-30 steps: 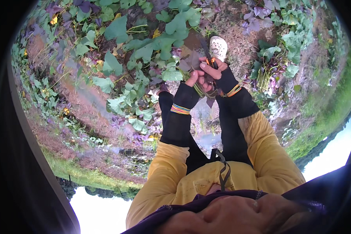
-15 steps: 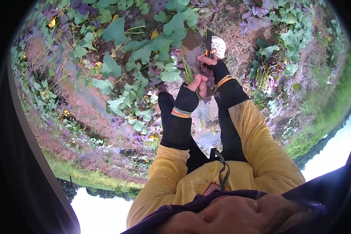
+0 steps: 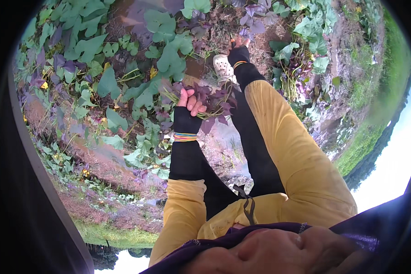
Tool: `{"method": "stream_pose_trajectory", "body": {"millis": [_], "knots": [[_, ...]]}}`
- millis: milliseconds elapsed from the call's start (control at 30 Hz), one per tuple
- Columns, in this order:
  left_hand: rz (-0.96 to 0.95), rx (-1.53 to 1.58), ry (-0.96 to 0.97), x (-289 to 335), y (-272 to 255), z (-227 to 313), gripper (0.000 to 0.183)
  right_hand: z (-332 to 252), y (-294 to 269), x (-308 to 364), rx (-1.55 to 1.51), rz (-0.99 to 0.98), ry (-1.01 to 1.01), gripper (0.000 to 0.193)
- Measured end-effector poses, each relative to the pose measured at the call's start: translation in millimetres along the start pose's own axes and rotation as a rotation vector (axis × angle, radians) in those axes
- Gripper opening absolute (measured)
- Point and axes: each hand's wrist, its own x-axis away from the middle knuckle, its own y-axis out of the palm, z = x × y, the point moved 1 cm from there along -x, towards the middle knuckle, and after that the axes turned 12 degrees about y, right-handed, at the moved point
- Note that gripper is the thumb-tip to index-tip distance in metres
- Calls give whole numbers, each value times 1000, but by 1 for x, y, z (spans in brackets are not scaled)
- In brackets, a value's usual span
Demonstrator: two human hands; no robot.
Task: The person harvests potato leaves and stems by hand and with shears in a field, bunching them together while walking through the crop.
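Left hand (image 3: 189, 102): is being kept closed around a bunch of purple leafy cuttings (image 3: 210, 102), fingers wrapped over the stems, a black fingerless sleeve and a striped wristband (image 3: 185, 136) being worn below it.

Right hand (image 3: 239, 45): is being stretched well beyond the bunch, down among the purple leaves on the soil; whether its fingers are closing on a stem cannot be told.

Change: a second ago both hands were being held together at the bunch; now the right one is being sent out alone, while the bunch is being left to the left hand. This is judged as another stem being reached for, the gathering being not yet done.

Bunch, axis: its long axis is being held roughly crosswise, leaf tips fanning toward the right of the left hand, cut ends being hidden in the fist.

White clog (image 3: 223, 68): is being seen just beyond the bunch, beside the right forearm.

Green vines (image 3: 109, 82): are spreading to the left of the bunch.
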Motion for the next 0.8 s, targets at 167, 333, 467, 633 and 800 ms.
{"method": "stream_pose_trajectory", "body": {"millis": [167,333,467,633,800], "knots": [[190,-560,-52,-60,15,-28,34,65,-15,-6,-403,-232,353,26],[-15,-816,-155,-136,50,-98,41,47,-103,37,-1112,-334,438,18],[-186,-1072,-240,-188,129,-178,27,78,-163,26,-1128,-347,445,18],[-894,-1984,199,-237,119,-184,22,112,-186,-6,-1185,-462,560,31],[-70,-1057,-190,-208,137,-180,21,192,-109,-89,-717,-319,535,38]]}}
